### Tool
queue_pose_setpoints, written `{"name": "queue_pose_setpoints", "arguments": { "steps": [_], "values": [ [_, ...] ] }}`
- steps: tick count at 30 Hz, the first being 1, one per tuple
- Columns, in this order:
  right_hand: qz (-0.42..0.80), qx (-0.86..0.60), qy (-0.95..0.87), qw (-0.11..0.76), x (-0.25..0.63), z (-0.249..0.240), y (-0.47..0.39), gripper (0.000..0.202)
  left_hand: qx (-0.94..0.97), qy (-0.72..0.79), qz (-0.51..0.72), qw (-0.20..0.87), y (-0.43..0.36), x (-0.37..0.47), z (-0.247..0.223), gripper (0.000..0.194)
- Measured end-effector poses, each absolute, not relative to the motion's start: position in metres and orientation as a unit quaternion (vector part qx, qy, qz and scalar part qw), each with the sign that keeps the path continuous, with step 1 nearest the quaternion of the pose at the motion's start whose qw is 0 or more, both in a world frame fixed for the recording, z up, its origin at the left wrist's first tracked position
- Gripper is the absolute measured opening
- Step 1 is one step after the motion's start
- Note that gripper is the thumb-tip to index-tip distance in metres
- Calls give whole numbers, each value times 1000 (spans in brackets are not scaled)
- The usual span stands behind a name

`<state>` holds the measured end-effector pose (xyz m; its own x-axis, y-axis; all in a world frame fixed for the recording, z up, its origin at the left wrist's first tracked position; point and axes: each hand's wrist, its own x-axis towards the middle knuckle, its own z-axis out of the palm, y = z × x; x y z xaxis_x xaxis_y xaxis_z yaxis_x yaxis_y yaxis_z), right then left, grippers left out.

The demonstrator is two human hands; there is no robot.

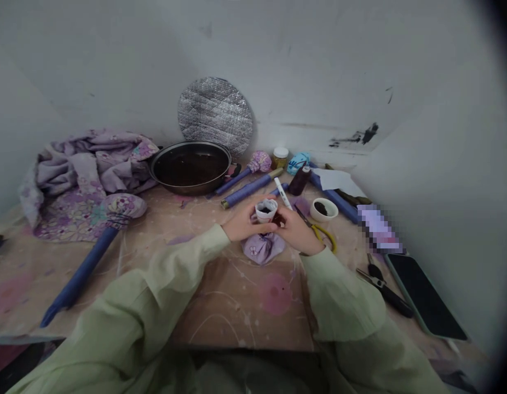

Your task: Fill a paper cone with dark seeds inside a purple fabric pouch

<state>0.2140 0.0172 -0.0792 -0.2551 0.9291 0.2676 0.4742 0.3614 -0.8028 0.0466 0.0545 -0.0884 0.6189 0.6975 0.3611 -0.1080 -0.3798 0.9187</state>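
Note:
A small white cup (pixel 265 217) with dark matter inside stands upright between my hands at the middle of the table. My left hand (pixel 243 224) wraps round its left side, thumb across the front. Curled against the right side is my right hand (pixel 298 230), its fingertips partly hidden behind the cup. Something dark red shows between the right fingers, too small to name. Just below the cup lies a gathered bundle of lilac floral cloth (pixel 261 250). Yellow-handled scissors (pixel 329 236) lie beside my right hand, and a white marker (pixel 282 192) lies behind it.
Behind are a dark pan (pixel 191 189), a thread cone (pixel 299 181), a lidded jar (pixel 280 157) and a white bowl (pixel 324 209) of dark grains. Cloth-headed blue sticks (pixel 85 262) and crumpled floral fabric (pixel 89 175) lie left. Thread snips (pixel 387 293) and a phone (pixel 426 295) lie right.

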Motion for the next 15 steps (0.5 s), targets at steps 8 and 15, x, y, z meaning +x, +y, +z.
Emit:
{"name": "queue_pose_setpoints", "arguments": {
  "steps": [8,15],
  "values": [
    [365,-476,-645,474,219,-85,5,49,656,253,427,569,49,69,-71,47],
    [245,-509,-689,455,214,-95,-1,28,600,261,490,576,50,75,-63,37]
  ]
}}
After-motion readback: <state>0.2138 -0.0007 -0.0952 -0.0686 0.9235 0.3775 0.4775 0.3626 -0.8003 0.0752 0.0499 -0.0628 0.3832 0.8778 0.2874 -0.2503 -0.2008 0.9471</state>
